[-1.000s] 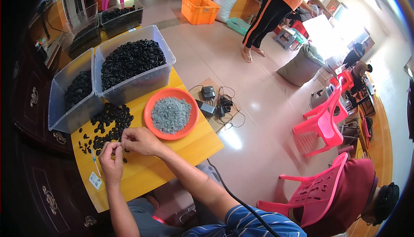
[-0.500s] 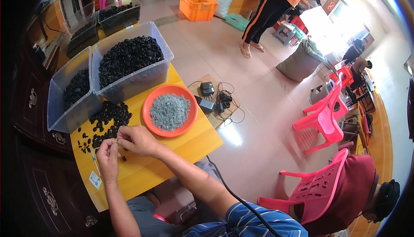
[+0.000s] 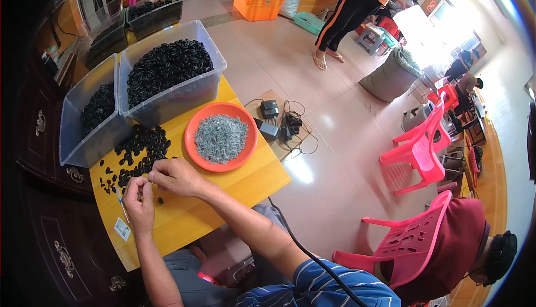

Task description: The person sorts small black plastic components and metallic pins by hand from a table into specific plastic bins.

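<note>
On the yellow table (image 3: 223, 217), my left hand (image 3: 139, 206) and my right hand (image 3: 177, 176) meet with their fingertips pinched together. Whatever lies between the fingers is too small or hidden to make out. Just beyond them spreads a loose pile of small black oval pieces (image 3: 146, 146). A single black piece (image 3: 160, 200) lies by my left hand. To the right of the pile, a round orange-red dish (image 3: 192, 134) holds many small, clear greyish pieces (image 3: 221, 138). A thin pen-like stick (image 3: 123, 207), white and blue, and a white label (image 3: 121, 229) lie left of my left wrist.
Two clear plastic bins (image 3: 167, 111) (image 3: 84, 153) of black pieces stand at the table's back left. Chargers and cables (image 3: 287, 125) rest on a board beyond the dish. Pink chairs (image 3: 419, 156), a seated person (image 3: 446, 245), a standing person (image 3: 354, 11) and an orange crate (image 3: 258, 3) are around.
My hands stay joined at nearly the same spot, with the fingers shifted slightly. The whole view has moved a little. Dish and bins have not moved on the table.
</note>
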Demonstrator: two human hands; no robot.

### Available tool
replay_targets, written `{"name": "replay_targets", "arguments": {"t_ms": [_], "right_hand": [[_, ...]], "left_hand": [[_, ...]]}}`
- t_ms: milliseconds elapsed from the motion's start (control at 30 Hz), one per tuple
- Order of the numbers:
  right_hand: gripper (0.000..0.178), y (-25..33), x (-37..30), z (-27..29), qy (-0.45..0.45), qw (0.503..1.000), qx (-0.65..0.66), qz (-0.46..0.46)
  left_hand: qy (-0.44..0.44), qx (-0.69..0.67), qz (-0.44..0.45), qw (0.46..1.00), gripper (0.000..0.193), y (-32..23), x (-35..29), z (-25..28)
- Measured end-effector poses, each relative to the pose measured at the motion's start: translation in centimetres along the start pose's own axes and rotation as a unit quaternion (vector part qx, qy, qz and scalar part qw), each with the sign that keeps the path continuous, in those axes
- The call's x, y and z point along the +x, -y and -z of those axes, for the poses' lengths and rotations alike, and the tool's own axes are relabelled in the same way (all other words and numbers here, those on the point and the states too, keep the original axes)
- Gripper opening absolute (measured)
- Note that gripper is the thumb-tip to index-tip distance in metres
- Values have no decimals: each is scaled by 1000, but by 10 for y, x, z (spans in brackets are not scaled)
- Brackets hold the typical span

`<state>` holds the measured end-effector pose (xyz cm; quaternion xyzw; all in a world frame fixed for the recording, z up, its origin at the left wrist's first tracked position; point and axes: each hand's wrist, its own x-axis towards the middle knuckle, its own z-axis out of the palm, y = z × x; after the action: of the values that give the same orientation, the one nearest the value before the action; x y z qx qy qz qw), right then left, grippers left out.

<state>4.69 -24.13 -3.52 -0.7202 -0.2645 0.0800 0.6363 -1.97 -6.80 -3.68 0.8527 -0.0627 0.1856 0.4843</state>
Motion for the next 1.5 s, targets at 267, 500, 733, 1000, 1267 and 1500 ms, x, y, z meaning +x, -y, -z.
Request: {"name": "replay_targets", "arguments": {"t_ms": [267,500,733,1000,1267,1500], "right_hand": [[24,-3,0,-4,-18,1000,7,6],[21,-1,-1,-3,-24,1000,16,-11],[18,-1,-2,3,-48,998,46,-13],[15,-25,8,12,-120,988,80,-45],[12,-5,10,11,-123,987,97,-21],[9,-6,7,20,-118,990,73,-8]], "left_hand": [[-16,33,-24,999,7,-11,2,-4],[-6,-16,31,999,2,4,0,-3],[-44,-68,62,995,13,0,-1,-14],[149,-120,-70,979,50,-133,5,-60],[474,-102,-213,848,78,-255,29,-149],[492,-127,-271,817,83,-294,41,-175]]}}
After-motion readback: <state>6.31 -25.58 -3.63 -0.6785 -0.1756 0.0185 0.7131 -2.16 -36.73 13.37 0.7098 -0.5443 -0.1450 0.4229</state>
